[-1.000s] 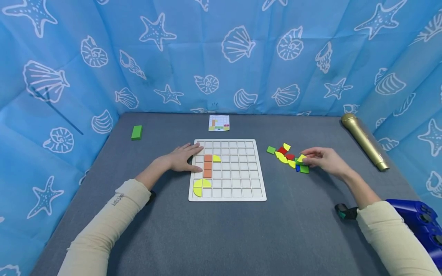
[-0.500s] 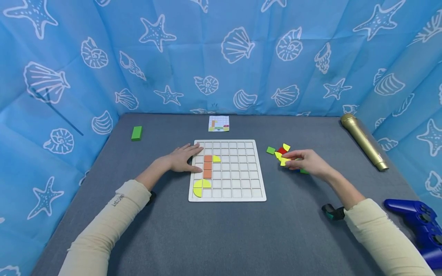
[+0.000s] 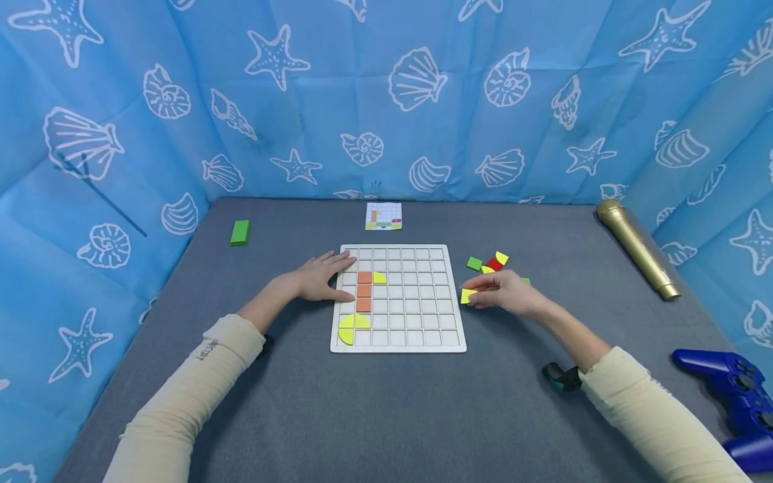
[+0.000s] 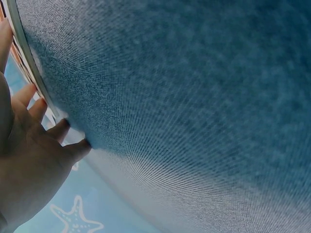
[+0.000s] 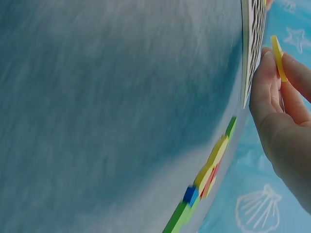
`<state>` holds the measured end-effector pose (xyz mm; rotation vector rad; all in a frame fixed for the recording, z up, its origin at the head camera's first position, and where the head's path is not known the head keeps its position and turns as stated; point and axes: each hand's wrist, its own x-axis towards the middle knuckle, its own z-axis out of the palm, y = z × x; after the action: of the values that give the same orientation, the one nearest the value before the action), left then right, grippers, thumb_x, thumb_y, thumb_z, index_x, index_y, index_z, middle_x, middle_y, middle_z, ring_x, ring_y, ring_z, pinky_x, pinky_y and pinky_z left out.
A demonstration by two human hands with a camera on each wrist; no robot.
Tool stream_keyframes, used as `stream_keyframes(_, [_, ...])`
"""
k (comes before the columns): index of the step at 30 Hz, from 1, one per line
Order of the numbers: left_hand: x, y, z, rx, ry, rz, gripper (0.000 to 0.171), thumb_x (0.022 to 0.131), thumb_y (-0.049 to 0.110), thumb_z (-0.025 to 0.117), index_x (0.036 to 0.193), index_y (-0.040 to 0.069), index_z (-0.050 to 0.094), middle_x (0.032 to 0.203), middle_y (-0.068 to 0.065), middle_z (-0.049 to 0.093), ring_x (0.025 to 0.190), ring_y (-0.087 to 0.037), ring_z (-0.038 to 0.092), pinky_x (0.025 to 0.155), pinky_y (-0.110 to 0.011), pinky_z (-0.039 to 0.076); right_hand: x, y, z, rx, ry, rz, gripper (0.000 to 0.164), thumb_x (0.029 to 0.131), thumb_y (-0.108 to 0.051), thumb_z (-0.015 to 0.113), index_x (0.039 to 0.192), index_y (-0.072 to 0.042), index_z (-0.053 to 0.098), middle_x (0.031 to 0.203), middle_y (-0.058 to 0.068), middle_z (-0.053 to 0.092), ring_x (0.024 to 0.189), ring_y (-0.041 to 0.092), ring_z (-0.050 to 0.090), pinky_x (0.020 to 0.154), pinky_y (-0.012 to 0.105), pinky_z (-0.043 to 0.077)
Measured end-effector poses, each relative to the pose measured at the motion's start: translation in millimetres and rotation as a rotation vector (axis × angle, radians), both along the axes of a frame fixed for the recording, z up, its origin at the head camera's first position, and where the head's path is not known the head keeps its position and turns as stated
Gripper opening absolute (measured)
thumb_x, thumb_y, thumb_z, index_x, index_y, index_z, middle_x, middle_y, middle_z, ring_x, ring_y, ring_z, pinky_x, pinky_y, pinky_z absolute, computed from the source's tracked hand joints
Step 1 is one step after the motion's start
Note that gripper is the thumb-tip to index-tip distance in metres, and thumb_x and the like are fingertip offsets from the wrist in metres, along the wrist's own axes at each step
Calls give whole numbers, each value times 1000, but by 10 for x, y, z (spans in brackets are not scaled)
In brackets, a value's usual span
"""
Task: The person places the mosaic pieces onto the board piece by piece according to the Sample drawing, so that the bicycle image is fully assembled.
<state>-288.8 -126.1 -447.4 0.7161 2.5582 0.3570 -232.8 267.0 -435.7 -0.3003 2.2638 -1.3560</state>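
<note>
My right hand (image 3: 504, 293) pinches a yellow tile (image 3: 468, 296) between thumb and fingers, just off the right edge of a white grid board (image 3: 417, 341). The right wrist view shows this yellow tile (image 5: 278, 58) edge-on, raised above the table. My left hand (image 3: 317, 276) rests with spread fingers on the board's left edge. Orange square tiles (image 3: 364, 290) form a column in the grid, with a yellow quarter-round tile (image 3: 379, 277) beside the top one. More yellow tiles (image 3: 353, 325) make a rounded group at the lower left.
Loose tiles in several colours, among them a red one (image 3: 494, 263) and a green one (image 3: 474, 263), lie partly behind my right hand. A pattern card (image 3: 383, 216) lies beyond the board. A green block (image 3: 239, 233), a gold microphone (image 3: 640, 248) and a blue game controller (image 3: 733, 396) lie farther out.
My right hand has carried the yellow tile leftward from the loose tiles to beside the board's right edge. The left hand stays in place on the board.
</note>
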Motion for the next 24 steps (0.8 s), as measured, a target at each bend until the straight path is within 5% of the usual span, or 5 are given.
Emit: stream_keyframes(24, [-19, -17, -3, 19, -13, -16, 92, 87, 58, 59, 155, 16, 14, 159, -8, 6, 143, -34, -1, 110, -58, 3, 177, -710, -67, -84, -47, 196, 30, 91, -6, 64, 119, 5, 64, 105, 12, 67, 85, 22, 63, 78, 30, 53])
